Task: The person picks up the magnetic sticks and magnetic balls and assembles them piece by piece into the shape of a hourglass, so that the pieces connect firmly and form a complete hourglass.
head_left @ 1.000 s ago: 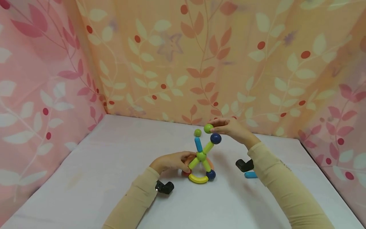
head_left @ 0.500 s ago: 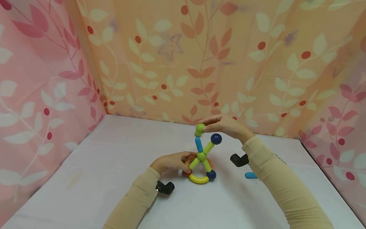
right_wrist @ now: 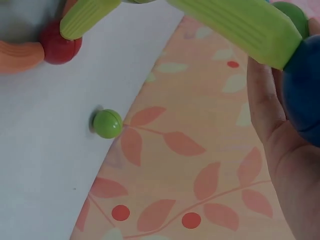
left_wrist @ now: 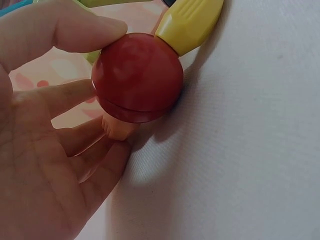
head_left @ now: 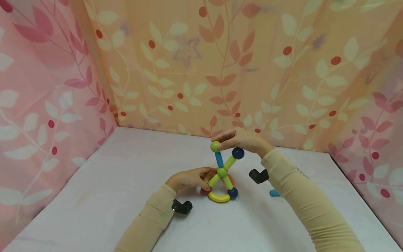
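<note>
A magnetic ball-and-stick model (head_left: 222, 172) stands on the table, with sticks branching from a green centre ball. My left hand (head_left: 192, 177) holds its base at the lower left. In the left wrist view the thumb rests on a red ball (left_wrist: 137, 75), fingers behind it near an orange piece (left_wrist: 117, 127); a yellow curved piece (left_wrist: 190, 25) joins the ball. Up top, my right hand (head_left: 240, 139) pinches a green ball (head_left: 215, 146) against the upper end of a blue stick (head_left: 219, 159). Beside it, a dark blue ball (head_left: 238, 153) caps a light green stick (head_left: 230, 162).
A loose green ball (right_wrist: 107, 123) lies near the table's back edge in the right wrist view. One blue stick (head_left: 275, 193) lies right of the model, partly behind the right sleeve. Patterned curtains (head_left: 189, 70) border the white table (head_left: 126, 157).
My right hand has moved left and down, bringing the green ball onto the blue stick's top. The loose green ball behind is now hidden in the head view. The left hand stays put.
</note>
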Tool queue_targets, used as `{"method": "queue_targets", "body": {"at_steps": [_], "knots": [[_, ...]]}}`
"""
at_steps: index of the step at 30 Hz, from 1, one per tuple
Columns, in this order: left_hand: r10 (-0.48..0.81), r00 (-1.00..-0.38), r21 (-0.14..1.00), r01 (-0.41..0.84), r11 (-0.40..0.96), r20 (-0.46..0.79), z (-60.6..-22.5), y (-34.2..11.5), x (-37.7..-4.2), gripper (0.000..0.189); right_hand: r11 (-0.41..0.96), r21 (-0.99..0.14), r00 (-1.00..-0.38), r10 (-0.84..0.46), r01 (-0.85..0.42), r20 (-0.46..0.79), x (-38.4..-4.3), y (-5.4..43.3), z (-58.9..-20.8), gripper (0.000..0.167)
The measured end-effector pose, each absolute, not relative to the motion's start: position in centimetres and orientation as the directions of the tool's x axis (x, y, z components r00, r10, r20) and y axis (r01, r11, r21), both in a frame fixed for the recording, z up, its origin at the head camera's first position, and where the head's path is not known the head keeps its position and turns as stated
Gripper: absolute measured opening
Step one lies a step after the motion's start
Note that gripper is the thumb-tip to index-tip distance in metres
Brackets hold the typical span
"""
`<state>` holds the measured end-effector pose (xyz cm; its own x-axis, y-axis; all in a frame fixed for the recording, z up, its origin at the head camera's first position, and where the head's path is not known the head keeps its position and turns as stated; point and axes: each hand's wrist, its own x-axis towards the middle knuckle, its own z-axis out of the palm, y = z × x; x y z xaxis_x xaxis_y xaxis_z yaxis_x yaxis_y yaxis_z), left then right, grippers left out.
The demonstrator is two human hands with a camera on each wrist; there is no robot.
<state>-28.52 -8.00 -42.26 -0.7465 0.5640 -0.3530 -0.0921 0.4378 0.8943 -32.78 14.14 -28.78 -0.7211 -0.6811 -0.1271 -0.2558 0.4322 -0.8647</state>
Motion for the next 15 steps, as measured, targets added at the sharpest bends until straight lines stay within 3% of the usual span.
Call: {"method": "queue_targets", "body": {"at_steps": [15], "knots": [[0.554, -0.756, 0.889, -0.081, 0.450, -0.349, -42.17, -8.07, -28.68, 0.074, 0.426, -0.865, -0.725, -0.679, -0.265, -0.112, -32.91, 14.67, -29.21, 0.038]]}}
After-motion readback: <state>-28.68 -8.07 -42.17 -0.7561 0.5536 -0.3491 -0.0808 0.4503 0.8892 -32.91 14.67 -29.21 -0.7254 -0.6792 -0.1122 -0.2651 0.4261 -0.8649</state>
